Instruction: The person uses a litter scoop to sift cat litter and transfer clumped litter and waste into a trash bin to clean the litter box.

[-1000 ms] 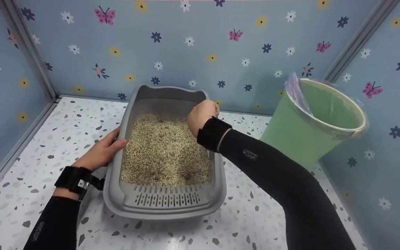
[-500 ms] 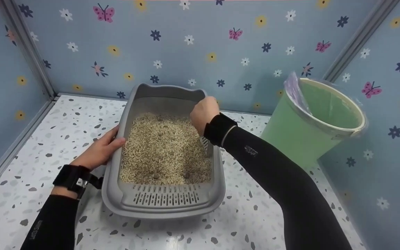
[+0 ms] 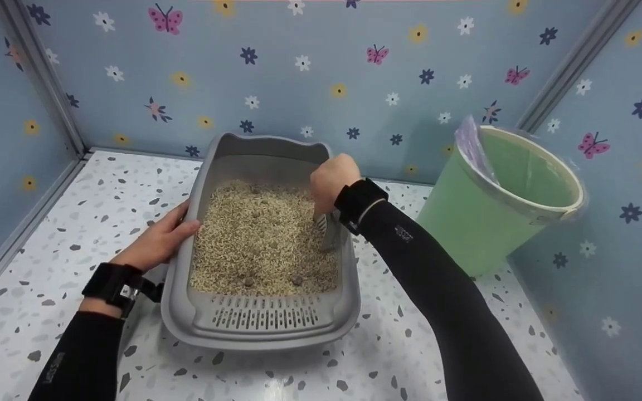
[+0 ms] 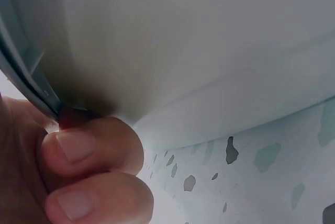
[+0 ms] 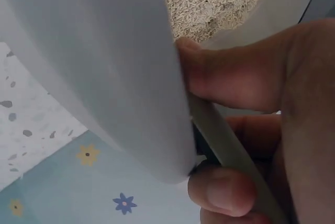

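over tray: headroom | right hand: rim seemingly tight alongside | bin: apart, right

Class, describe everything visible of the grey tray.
The grey tray looks plastic, with a high, wavy far wall and a slotted near panel. It rests on the speckled surface, holding pale pellets with darker clumps. The left hand grips its left rim; the right hand holds a scoop inside its right wall.

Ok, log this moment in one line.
left hand: grips litter tray at left side | right hand: holds slotted litter scoop at tray's right side | pellet litter: lumps visible | green bin: right of tray
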The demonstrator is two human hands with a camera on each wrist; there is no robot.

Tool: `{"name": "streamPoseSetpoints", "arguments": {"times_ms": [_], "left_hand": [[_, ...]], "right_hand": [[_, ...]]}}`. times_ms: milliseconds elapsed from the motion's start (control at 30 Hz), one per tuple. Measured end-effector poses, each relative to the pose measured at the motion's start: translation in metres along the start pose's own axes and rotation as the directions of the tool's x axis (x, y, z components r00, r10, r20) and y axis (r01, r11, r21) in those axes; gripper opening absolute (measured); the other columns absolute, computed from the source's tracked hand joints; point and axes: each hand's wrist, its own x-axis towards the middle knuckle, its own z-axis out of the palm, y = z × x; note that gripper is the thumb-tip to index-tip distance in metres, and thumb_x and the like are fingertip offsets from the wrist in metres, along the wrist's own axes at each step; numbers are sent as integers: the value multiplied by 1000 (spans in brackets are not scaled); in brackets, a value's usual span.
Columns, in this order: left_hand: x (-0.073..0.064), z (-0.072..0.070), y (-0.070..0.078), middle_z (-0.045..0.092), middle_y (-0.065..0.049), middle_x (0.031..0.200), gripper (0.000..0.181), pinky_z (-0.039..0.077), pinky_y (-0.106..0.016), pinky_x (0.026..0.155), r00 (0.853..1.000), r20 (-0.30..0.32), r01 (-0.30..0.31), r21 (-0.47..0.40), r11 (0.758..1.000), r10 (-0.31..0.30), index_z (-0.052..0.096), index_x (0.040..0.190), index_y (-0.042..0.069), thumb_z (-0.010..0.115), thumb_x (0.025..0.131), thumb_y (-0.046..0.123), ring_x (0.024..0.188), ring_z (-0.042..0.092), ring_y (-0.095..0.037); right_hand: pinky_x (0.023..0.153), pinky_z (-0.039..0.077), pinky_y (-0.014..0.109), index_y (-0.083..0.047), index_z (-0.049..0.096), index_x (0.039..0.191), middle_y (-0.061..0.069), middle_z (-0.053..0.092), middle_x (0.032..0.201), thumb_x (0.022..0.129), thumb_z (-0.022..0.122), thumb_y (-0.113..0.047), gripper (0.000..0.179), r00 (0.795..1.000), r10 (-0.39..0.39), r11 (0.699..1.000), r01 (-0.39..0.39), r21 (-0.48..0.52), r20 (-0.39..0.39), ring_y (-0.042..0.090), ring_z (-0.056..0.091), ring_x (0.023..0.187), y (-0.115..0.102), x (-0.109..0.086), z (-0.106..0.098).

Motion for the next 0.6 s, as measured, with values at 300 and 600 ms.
{"name": "streamPoseSetpoints", "arguments": {"times_ms": [300, 600], "left_hand": [[0, 0, 0, 27, -38, 173, 78, 62, -61, 95, 1000, 12, -18, 6, 1000, 18, -1, 181, 28, 45, 120, 46, 134, 58, -57], [-1, 0, 0, 30, -39, 171, 79, 62, -65, 95, 1000, 0, -20, 12, 1000, 20, 1, 181, 27, 46, 120, 46, 132, 60, -57]], "right_hand": [[68, 55, 47, -25, 40, 69, -6, 44, 66, 87, 71, -35, 37, 1000, -9, 997, 7, 75, 23, 18, 53, 64, 3, 5, 0], [67, 55, 49, -24, 38, 64, -7, 38, 63, 91, 73, -53, 53, 997, -16, 990, 26, 135, -77, 19, 50, 62, 0, 2, 11]]}}
